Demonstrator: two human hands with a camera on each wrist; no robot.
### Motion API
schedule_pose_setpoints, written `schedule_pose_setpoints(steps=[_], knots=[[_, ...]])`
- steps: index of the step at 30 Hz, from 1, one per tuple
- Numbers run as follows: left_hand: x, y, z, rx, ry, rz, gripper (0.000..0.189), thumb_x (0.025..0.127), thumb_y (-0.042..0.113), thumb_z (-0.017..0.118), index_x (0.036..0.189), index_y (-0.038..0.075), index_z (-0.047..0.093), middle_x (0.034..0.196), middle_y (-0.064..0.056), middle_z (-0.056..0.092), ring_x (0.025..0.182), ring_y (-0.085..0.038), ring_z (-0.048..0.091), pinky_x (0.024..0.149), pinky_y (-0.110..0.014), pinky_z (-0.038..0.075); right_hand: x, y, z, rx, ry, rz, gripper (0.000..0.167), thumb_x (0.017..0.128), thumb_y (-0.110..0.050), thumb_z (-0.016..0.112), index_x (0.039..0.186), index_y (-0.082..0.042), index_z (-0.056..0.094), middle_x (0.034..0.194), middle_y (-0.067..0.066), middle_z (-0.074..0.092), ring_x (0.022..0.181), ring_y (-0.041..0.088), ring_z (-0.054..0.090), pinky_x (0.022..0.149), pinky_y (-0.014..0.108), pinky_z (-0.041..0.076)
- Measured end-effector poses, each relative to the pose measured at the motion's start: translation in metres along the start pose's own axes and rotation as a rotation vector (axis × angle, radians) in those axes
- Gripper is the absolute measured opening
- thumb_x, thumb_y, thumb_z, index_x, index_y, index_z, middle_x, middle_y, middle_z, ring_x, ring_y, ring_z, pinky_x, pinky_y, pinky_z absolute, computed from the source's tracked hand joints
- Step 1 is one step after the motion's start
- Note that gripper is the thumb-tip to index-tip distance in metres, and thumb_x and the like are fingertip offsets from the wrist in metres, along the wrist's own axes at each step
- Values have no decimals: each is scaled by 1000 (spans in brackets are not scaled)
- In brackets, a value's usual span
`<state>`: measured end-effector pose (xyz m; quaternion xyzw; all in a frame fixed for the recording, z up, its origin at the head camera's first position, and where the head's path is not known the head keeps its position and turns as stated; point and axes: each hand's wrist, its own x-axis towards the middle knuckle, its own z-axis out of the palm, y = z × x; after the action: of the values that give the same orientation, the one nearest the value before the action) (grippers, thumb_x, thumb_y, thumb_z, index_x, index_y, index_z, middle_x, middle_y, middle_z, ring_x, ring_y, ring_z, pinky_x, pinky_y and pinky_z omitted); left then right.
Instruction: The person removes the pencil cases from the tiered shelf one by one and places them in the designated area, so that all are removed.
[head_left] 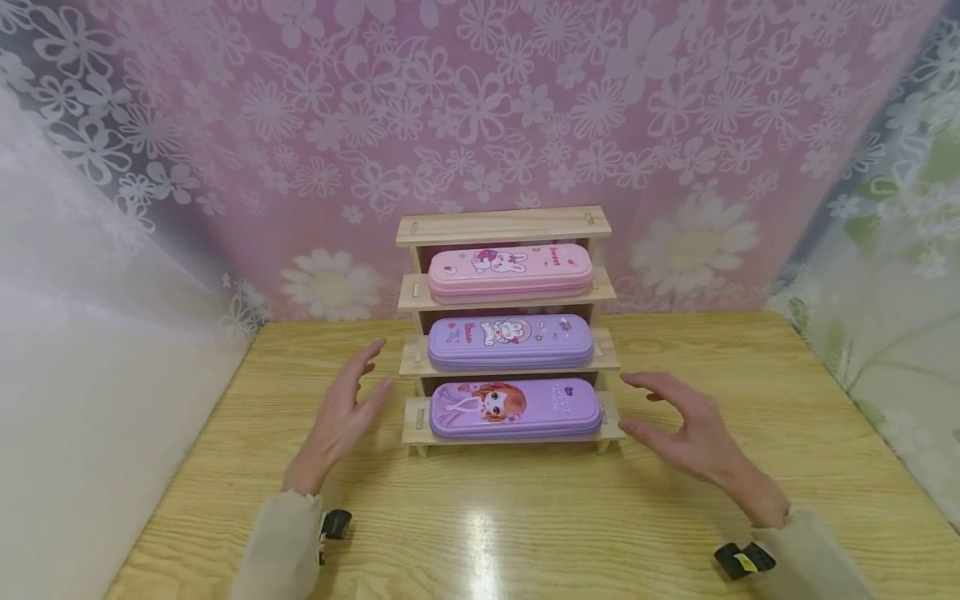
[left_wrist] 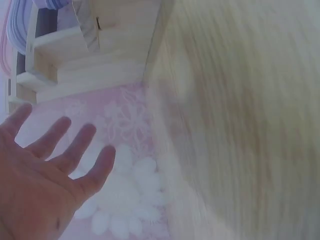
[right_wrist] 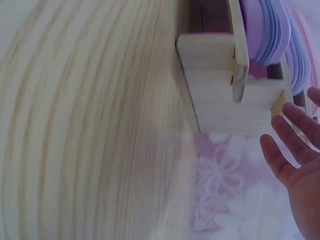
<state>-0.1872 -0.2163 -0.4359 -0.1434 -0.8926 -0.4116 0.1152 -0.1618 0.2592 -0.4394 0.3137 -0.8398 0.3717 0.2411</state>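
Note:
A stepped wooden rack (head_left: pixel 504 223) stands on the table with three zippered pencil cases on its steps. Uppermost is a pink pencil case (head_left: pixel 517 271) with a rabbit print. Below it lies a lavender pencil case (head_left: pixel 555 342) with a rabbit in a helmet. On the lowest step sits a purple pencil case (head_left: pixel 468 408) showing a red-haired girl. My left hand (head_left: pixel 341 417) hovers left of the rack, fingers spread and relaxed, holding nothing. To the right of the lower steps, my right hand (head_left: pixel 693 433) is likewise empty, its fingers loosely extended toward the rack.
The rack's top board bears no case. Wood-grain table (head_left: pixel 420 533) surface extends in front of and beside the rack. A pink flowered curtain (head_left: pixel 480 125) hangs behind, with pale sheer fabric (head_left: pixel 90 375) at the left. Black straps with small devices (head_left: pixel 742 560) sit at both wrists.

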Motion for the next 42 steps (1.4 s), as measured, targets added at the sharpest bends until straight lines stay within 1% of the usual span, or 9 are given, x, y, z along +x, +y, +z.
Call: schedule_pose_setpoints(steps=[3,8,10,12,18,24,28,35,42], knots=[[8,6,6,-87,-16,5,56,105,33,56,157,27,40,156,-14,48,131,-44,57,102,-63,47,2,-3,7,33,2,-37,66,68,1,88,131,-7,68,121,9,73,113,3,65,88,15,51],[19,10,19,-209,-57,-26,51,106,32,55,155,23,44,152,-17,52,127,-42,60,102,-60,50,3,-8,17,46,-48,5,63,68,-3,91,127,-4,68,119,10,74,109,9,67,88,19,52],[22,10,23,-228,-66,-48,49,106,33,55,154,25,45,151,-17,52,126,-41,62,103,-59,51,4,-10,20,44,-66,29,64,68,-5,92,128,-6,68,120,8,74,110,11,67,89,19,52],[25,9,28,-241,-68,-74,48,106,34,55,152,27,47,150,-17,53,122,-40,64,102,-56,52,4,-11,23,36,-65,21,65,67,-6,93,128,-7,69,120,6,74,109,12,67,88,20,53],[31,6,37,-353,-60,-165,44,106,37,55,148,28,48,142,-20,56,112,-39,68,91,-47,59,6,-12,28,24,-76,51,65,69,-8,93,129,-14,68,119,0,72,107,17,66,86,21,54],[36,1,41,-393,-51,-198,45,104,36,59,147,27,47,138,-18,57,108,-37,68,90,-45,60,6,-9,34,-4,-80,72,62,69,-11,94,126,-15,69,120,0,69,106,21,66,85,23,55],[37,0,43,-410,-38,-209,44,104,32,59,146,25,48,135,-18,57,106,-34,67,89,-42,60,8,-9,38,-11,-83,86,61,69,-12,94,123,-13,67,121,2,69,107,19,65,81,27,55],[40,0,44,-473,-22,-251,44,102,25,59,144,23,49,132,-18,56,105,-27,64,85,-36,59,11,-10,44,-6,-88,123,57,70,-13,94,119,-13,65,117,2,71,105,5,62,78,30,55],[41,1,46,-525,-24,-257,44,101,21,60,144,21,49,131,-18,54,104,-25,63,84,-37,60,11,-11,40,37,-106,193,54,69,-16,95,113,-14,65,111,1,70,96,4,59,79,31,54]])
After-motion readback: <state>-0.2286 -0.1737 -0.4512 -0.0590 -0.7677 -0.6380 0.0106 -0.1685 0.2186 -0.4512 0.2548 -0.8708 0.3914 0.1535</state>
